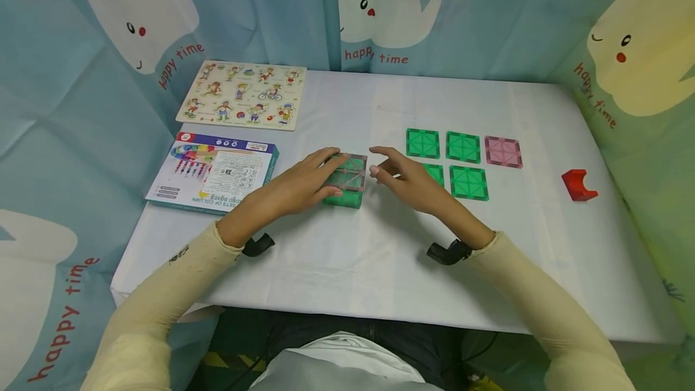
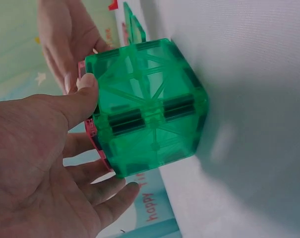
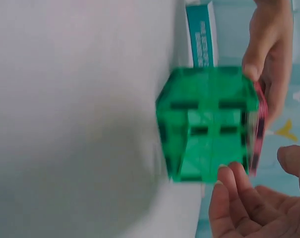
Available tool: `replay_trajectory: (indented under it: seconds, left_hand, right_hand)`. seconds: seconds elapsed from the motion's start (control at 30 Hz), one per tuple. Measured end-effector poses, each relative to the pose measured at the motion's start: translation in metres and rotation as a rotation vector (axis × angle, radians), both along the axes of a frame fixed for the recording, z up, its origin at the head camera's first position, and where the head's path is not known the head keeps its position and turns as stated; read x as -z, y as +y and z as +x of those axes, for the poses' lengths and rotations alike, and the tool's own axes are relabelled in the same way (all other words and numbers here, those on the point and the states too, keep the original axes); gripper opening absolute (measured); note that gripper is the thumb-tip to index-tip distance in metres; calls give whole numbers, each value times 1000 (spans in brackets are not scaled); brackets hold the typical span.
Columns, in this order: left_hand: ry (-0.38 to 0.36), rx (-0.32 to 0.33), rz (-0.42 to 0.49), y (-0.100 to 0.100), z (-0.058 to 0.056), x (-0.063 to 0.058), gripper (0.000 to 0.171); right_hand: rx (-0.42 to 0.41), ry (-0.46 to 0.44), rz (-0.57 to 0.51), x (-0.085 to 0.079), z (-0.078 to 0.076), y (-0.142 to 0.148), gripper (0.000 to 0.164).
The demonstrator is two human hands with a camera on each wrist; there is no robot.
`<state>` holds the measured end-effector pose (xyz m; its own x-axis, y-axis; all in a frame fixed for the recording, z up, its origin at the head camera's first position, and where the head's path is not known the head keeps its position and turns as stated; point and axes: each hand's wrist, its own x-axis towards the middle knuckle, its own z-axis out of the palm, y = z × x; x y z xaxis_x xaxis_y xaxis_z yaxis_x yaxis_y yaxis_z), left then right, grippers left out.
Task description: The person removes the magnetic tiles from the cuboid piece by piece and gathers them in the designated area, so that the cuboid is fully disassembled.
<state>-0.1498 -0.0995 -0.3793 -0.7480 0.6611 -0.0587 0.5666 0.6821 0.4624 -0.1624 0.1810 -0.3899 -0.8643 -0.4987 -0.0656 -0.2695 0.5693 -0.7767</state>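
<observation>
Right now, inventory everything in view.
tile cube: one, green, pink top, centre
loose tiles: four, green, right of cube
pink tile: one, pink, beside those
block: one, red, far right
board: one, cream, back left
box: one, white and purple, left
tablecloth: one, white, table
backdrop: one, mostly blue, behind
wrist mounts: two, black, wrists
shirt: one, whitish, bottom
trousers: one pair, dark, bottom
sleeves: two, cream, forearms
left grip: one, bare, on cube
right grip: one, bare, beside cube

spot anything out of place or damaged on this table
Nothing looks spilled or damaged. The one mild oddity is the red block, alone at far right: a chunky piece with a curved notch, unlike the flat green tiles and pink tile to its left.
</observation>
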Motion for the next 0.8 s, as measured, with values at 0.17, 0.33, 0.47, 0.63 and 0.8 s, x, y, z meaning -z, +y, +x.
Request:
replay_trajectory:
  seconds: [0.17,0.33,0.47,0.63,0.8]
  left_hand:
    - [-2,9,-2,0,-1,-1,74]
    - [-5,16,4,0,-2,-1,74]
    - [-9,13,13,0,-3,-2,75]
    - [-19,8,24,0,-4,-4,76]
    - [-29,3,27,0,-7,-3,78]
  right_hand:
    - [-4,-52,-53,1,-2,-19,58]
    - [-14,-57,-57,1,0,-26,59]
    - [-17,-61,-76,1,1,-28,58]
    - [-14,-66,-96,1,2,-29,56]
    - [-20,-58,-108,1,1,-28,52]
